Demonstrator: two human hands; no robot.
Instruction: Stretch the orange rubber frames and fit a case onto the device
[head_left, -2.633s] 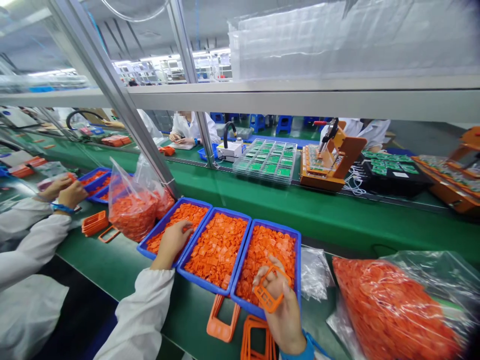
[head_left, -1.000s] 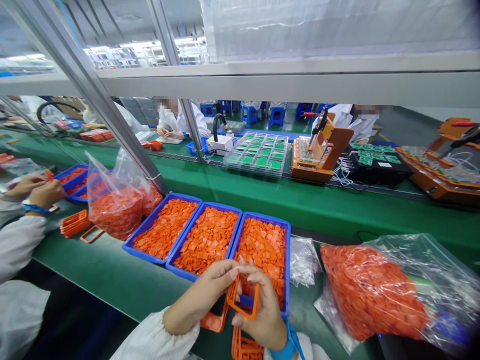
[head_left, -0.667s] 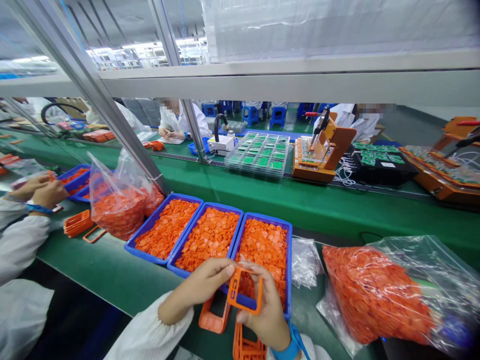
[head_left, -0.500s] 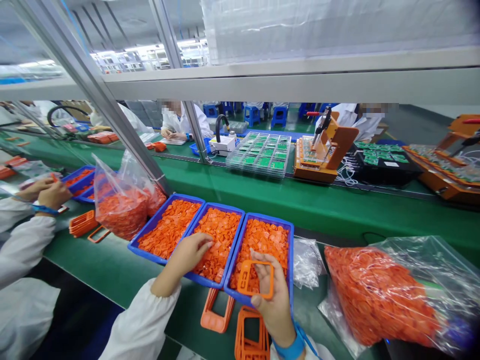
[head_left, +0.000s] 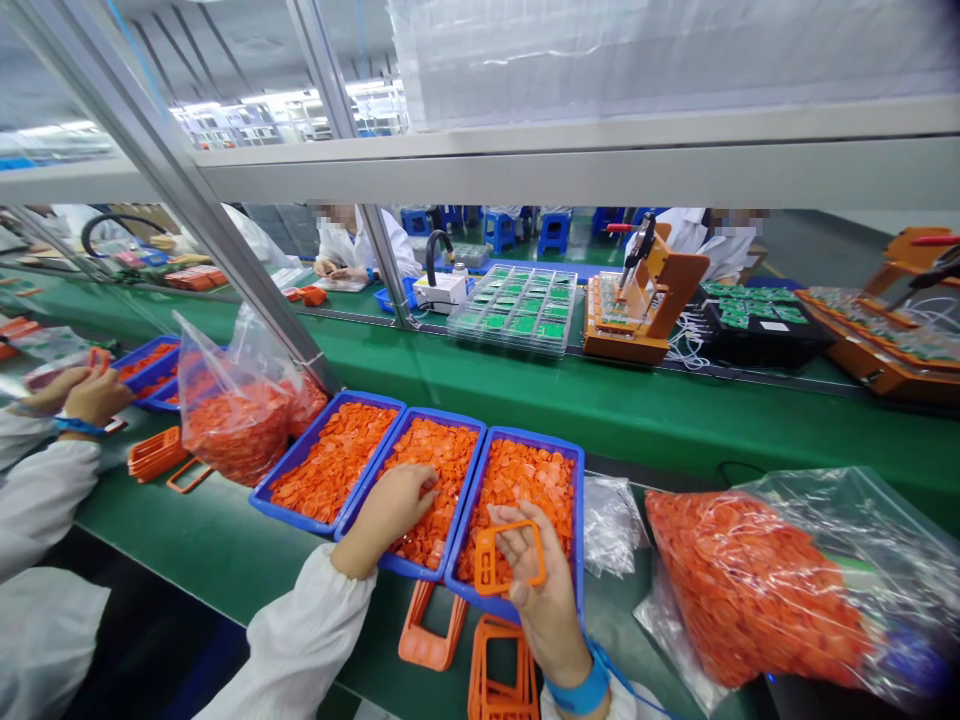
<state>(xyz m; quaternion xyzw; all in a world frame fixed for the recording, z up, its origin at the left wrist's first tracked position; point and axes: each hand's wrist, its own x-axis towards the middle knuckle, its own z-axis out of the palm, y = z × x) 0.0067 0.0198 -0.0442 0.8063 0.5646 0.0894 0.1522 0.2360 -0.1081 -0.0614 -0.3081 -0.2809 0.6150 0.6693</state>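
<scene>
Head view: the left hand [head_left: 397, 500] curls over orange pieces [head_left: 442, 442] in the middle blue tray [head_left: 405, 568]; whether it pinches one, I cannot tell. Above the right blue tray [head_left: 580, 530], the right hand [head_left: 541, 580] grips an orange frame [head_left: 481, 563] by its edge. More frames [head_left: 425, 652] lie on the bench [head_left: 180, 545].

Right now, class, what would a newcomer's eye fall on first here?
Probably the three blue bins of small orange parts, side by side on the green bench. The right hand holds an orange frame at the rightmost bin. A bulging clear bag of orange pieces sits far right.
</scene>
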